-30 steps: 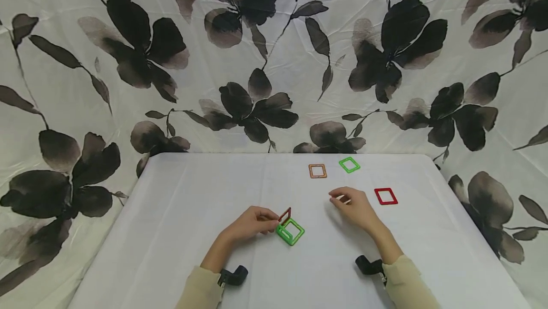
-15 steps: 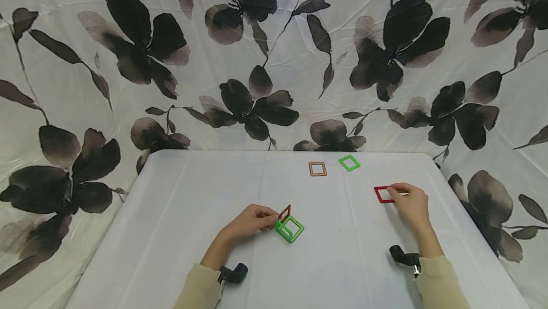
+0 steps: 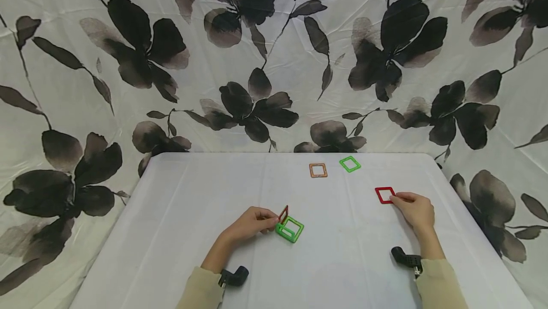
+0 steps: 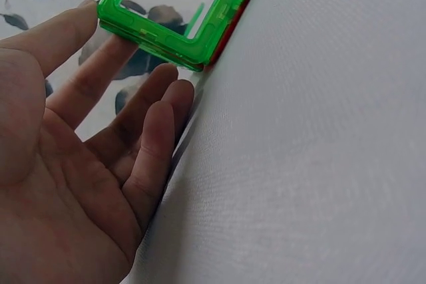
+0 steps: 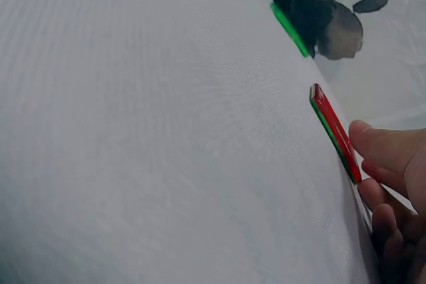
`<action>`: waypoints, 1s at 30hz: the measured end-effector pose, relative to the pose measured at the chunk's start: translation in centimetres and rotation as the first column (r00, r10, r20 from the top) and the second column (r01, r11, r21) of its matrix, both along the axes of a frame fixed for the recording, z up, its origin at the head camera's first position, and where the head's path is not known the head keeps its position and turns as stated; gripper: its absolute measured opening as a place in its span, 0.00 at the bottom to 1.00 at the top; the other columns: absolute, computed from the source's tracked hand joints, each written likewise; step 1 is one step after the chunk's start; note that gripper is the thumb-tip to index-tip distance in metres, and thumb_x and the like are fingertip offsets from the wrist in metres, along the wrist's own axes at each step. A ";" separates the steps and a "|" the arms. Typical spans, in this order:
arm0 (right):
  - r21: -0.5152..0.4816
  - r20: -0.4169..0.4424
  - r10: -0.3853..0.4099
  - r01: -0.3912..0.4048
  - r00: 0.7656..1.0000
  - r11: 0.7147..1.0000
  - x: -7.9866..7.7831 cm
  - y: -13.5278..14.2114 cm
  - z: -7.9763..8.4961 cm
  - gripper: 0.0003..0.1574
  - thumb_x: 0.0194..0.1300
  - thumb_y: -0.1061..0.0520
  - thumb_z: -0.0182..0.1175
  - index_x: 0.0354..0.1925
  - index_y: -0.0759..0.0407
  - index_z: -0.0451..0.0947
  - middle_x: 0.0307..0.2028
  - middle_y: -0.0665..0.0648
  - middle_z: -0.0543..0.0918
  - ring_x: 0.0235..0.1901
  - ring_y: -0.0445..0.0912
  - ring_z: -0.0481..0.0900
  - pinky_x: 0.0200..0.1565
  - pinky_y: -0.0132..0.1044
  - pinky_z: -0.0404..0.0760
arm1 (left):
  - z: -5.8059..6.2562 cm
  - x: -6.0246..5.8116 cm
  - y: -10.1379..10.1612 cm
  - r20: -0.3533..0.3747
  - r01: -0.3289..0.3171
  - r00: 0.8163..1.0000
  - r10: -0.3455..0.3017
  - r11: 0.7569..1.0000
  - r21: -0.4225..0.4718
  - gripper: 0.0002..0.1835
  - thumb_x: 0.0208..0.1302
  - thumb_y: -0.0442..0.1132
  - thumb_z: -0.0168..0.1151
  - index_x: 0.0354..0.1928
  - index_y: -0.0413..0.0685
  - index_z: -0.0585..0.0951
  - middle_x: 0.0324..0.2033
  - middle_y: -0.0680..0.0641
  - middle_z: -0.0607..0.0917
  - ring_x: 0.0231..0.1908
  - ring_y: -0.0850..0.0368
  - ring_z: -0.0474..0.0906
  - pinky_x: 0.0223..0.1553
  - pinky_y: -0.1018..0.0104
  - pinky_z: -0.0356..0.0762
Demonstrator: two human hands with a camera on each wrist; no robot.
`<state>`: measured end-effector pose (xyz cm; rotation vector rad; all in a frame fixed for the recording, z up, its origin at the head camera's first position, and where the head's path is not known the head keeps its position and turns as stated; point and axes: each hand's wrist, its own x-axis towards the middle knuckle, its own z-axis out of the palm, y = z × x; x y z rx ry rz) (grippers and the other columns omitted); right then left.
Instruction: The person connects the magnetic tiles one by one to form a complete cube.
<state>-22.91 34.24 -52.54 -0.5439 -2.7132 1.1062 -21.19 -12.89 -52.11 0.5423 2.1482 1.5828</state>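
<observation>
My left hand (image 3: 250,222) pinches the left corner of a small build of square magnetic tiles. A green tile (image 3: 298,234) lies flat, with a red tile (image 3: 281,215) standing on its far-left edge and another green tile (image 4: 214,39) along its near-left edge. In the left wrist view, thumb and index finger are at the green frame's corner, the other fingers curving below. To the right, my right hand (image 3: 416,210) pinches the near-right corner of a separate red square tile (image 3: 378,196). Edge-on in the right wrist view, this red tile (image 5: 335,128) shows a green underside.
Farther back on the white-covered table (image 3: 192,190) lie an orange square tile (image 3: 318,164) and a light green square tile (image 3: 345,166). A floral cloth (image 3: 257,56) hangs behind the table's far edge. Each wrist carries a black camera mount (image 3: 234,276).
My right hand has moved right from mid-table to the separate red tile, then shifted slightly nearer, to its corner. The left hand stays at the tile build.
</observation>
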 end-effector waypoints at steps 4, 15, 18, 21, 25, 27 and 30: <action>0.043 0.027 -0.029 0.028 0.999 0.999 -0.1 0.1 0.3 0.31 0.59 0.37 0.67 0.48 0.59 0.85 0.49 0.65 0.83 0.52 0.63 0.75 0.45 0.51 0.70 | 0.1 -0.1 0.0 -0.008 0.008 1.000 -0.008 1.000 0.009 0.14 0.69 0.41 0.60 0.46 0.37 0.85 0.32 0.41 0.84 0.30 0.52 0.76 0.33 0.62 0.76; 0.054 0.107 -0.130 0.125 0.986 0.991 -0.4 0.2 0.0 0.28 0.60 0.38 0.65 0.43 0.61 0.86 0.50 0.67 0.82 0.49 0.65 0.75 0.36 0.48 0.69 | -0.3 -0.2 0.2 -0.010 0.002 1.000 -0.002 1.000 -0.026 0.13 0.69 0.43 0.61 0.45 0.41 0.86 0.32 0.44 0.85 0.31 0.54 0.76 0.33 0.63 0.76; 0.045 0.074 -0.148 0.145 0.986 0.988 -0.5 0.0 -0.2 0.27 0.60 0.39 0.64 0.43 0.60 0.86 0.48 0.66 0.83 0.48 0.64 0.76 0.35 0.48 0.69 | -0.4 -0.2 0.2 -0.016 0.001 1.000 -0.001 0.999 -0.034 0.13 0.69 0.44 0.61 0.44 0.42 0.86 0.32 0.46 0.85 0.31 0.55 0.76 0.33 0.63 0.76; 0.001 -0.003 -0.168 0.168 0.986 0.986 -0.6 -0.3 -0.5 0.26 0.61 0.40 0.64 0.43 0.61 0.86 0.42 0.63 0.85 0.44 0.59 0.78 0.35 0.45 0.67 | -0.4 -0.2 0.1 -0.021 -0.007 1.000 0.006 1.000 -0.029 0.13 0.69 0.44 0.61 0.44 0.41 0.86 0.32 0.47 0.85 0.30 0.55 0.75 0.32 0.64 0.76; -0.218 -0.123 -0.209 0.179 0.970 0.959 -0.5 -0.4 -0.7 0.24 0.62 0.46 0.66 0.45 0.65 0.83 0.26 0.50 0.85 0.28 0.41 0.81 0.32 0.30 0.74 | -0.2 0.0 0.2 -0.016 -0.021 1.000 0.021 0.999 -0.029 0.12 0.68 0.43 0.62 0.44 0.42 0.86 0.32 0.45 0.85 0.30 0.54 0.75 0.32 0.63 0.75; -0.337 -0.155 -0.223 0.161 0.962 0.928 -0.4 -0.2 -0.8 0.23 0.62 0.50 0.68 0.47 0.67 0.81 0.22 0.44 0.82 0.21 0.36 0.79 0.25 0.25 0.76 | -0.1 0.1 0.1 -0.007 -0.028 1.000 0.028 0.999 -0.029 0.12 0.68 0.43 0.62 0.43 0.42 0.86 0.32 0.45 0.84 0.30 0.54 0.74 0.32 0.63 0.74; -0.471 -0.173 -0.210 0.107 0.962 0.876 -0.2 0.1 -1.1 0.22 0.62 0.56 0.67 0.49 0.71 0.79 0.23 0.42 0.81 0.21 0.36 0.80 0.25 0.28 0.79 | -0.3 0.0 0.1 -0.006 -0.028 1.000 0.028 0.999 -0.034 0.12 0.68 0.44 0.62 0.43 0.44 0.86 0.31 0.46 0.84 0.30 0.54 0.74 0.32 0.64 0.74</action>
